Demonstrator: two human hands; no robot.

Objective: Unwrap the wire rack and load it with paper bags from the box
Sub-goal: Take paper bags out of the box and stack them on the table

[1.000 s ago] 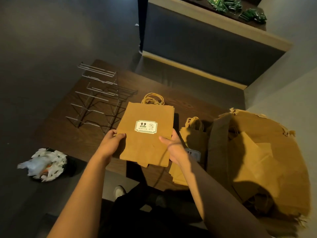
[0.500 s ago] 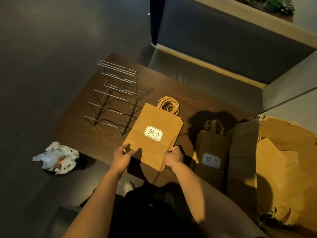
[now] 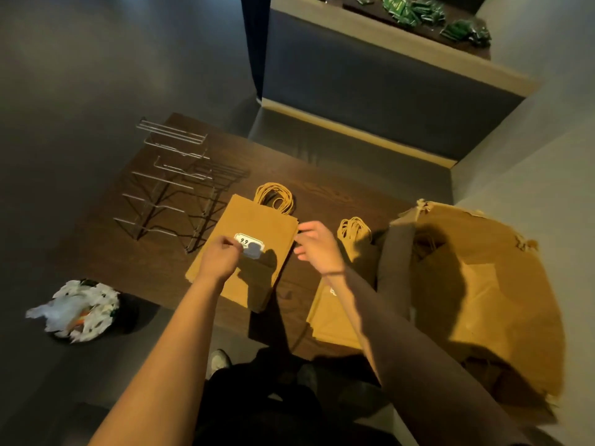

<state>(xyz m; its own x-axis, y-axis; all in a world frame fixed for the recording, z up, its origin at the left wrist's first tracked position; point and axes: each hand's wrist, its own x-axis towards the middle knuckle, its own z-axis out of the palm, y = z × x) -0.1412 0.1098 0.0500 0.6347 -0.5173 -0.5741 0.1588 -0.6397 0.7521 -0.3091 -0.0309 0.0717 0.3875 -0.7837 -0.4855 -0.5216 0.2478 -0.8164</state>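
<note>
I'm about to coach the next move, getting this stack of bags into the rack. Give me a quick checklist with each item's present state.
1. Wire rack unwrapped and standing on the table: ok, bare wires show.
2. Rack slots free: ok, no bag in them yet.
3. Bag stack lying flat beside the rack, handles away from the person: ok.
4. Left hand gripping the stack: cannot tell, it is over the label, fingers curled.
5. Right hand gripping the stack: not ok, fingers loose at the right edge.
6. More bags at hand: ok, second stack lies beside the torn box.
</note>
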